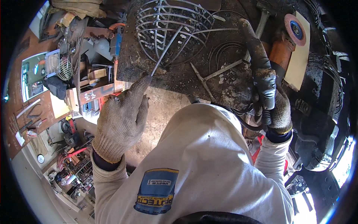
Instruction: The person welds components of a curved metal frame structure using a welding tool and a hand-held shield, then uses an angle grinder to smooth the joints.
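My left hand (121, 119), in a knitted work glove, is closed at the table's near edge on a thin metal rod (166, 50). The rod's far end overlaps a domed cage of bent metal bars (158, 23), though I cannot tell whether they touch. In my gloved right hand (282, 112) is a dark welding torch (261, 65), fingers wrapped round its lower handle. Its bent neck points away from me, to the right of the cage. Between cage and torch lies a pointed chipping hammer (202, 80).
On the dark, grimy metal table (179, 80), an orange angle grinder (281, 50) with a reddish disc rests beside a tan board (301, 56). Cables (330, 71) run along the right. Left stand cluttered shelves (97, 91) and a brown board (31, 112) with pliers.
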A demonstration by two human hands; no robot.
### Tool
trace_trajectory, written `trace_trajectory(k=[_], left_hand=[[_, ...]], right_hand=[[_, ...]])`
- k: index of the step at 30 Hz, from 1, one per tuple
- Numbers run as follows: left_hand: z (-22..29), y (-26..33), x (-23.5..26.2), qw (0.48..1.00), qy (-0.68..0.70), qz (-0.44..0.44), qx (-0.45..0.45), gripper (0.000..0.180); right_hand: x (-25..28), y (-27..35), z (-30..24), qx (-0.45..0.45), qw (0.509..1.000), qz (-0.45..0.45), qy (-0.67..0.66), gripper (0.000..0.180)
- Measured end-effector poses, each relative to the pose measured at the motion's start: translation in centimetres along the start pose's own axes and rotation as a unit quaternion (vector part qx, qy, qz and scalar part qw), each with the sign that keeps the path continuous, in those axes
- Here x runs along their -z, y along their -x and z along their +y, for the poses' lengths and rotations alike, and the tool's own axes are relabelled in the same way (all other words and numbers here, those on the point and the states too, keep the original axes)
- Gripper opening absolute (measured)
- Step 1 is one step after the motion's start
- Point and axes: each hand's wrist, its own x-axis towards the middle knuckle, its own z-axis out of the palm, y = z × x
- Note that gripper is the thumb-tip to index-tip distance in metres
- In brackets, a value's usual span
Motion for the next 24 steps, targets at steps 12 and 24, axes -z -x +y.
trace_trajectory(k=[12,24], left_hand=[[-1.9,0.6,-0.1,0.995,0.041,-0.088,-0.023,0.053],[0.7,-1.2,0.6,0.994,0.105,-0.010,0.025,0.034]], right_hand=[[-3.4,0.0,-0.5,0.051,0.983,0.140,-0.110,0.033],[-1.3,-0.6,0.1,-0.021,0.989,-0.069,-0.128,0.043]])
